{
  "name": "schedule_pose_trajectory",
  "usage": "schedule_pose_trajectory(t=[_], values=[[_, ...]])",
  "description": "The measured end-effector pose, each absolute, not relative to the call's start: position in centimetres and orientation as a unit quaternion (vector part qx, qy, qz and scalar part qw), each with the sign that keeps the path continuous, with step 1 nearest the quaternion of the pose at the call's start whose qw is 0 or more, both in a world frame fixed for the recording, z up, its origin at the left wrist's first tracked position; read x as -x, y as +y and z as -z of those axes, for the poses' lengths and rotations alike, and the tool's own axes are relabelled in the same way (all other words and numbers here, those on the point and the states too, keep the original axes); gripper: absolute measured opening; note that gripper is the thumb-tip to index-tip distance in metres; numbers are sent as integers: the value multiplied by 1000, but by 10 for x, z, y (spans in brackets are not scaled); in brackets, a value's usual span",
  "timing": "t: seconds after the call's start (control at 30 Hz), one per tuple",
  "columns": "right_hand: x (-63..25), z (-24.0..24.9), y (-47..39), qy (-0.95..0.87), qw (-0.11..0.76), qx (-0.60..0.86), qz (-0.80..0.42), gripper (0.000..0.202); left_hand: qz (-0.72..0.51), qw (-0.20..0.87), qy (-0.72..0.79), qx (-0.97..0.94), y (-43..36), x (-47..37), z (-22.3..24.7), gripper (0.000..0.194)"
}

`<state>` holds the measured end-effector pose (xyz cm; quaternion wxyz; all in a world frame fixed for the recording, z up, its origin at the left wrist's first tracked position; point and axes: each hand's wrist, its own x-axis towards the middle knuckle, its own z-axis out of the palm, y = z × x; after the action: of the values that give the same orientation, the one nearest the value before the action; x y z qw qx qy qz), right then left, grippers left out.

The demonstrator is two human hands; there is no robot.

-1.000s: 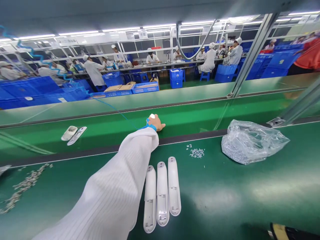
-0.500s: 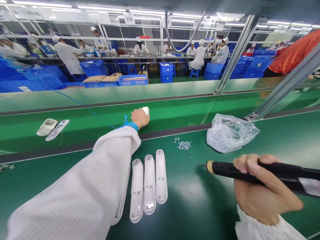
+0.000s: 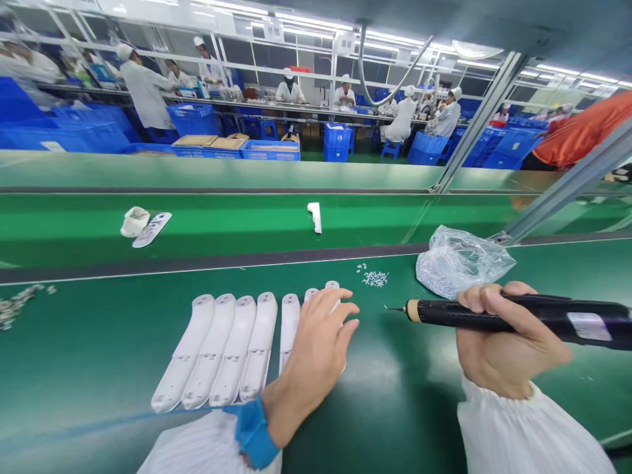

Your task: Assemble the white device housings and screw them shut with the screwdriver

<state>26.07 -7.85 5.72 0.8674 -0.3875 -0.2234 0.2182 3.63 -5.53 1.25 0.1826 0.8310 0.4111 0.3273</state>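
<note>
My left hand (image 3: 318, 332), a blue strap at its wrist, hovers with fingers spread over the right end of a row of white plastic housings (image 3: 257, 345). It covers parts of the rightmost ones; whether it touches them I cannot tell. In my right hand (image 3: 503, 345) is a black electric screwdriver (image 3: 437, 315), held level with its bit pointing left. A tiny bright bit shows at the tip. Beyond the tip lies a small pile of screws (image 3: 376, 278). A clear plastic bag (image 3: 459, 260) of small parts sits behind the right hand.
On the green conveyor belt (image 3: 237, 227) lie a white housing (image 3: 316, 218) and, further left, two white pieces (image 3: 152, 229). Small parts (image 3: 20, 306) are heaped at the bench's left. A metal post (image 3: 478, 125) rises behind the bag. Co-workers sit and stand beyond blue crates (image 3: 271, 150).
My left hand has let go of the white housing on the belt and come back to the row on the bench. The right hand still holds the screwdriver. The belt's left pieces appear further right.
</note>
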Motion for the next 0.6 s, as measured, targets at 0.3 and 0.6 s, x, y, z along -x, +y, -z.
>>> schedule_pose_trajectory(t=[0.3, 0.6], values=[[-221, -97, -114, -123, 842, 421, -314, 14, -304, 157, 333, -879, -67, -43, -2, 17], [-218, -100, -116, -124, 844, 418, -313, 14, -338, 226, 339, -849, -68, -40, -9, 23]])
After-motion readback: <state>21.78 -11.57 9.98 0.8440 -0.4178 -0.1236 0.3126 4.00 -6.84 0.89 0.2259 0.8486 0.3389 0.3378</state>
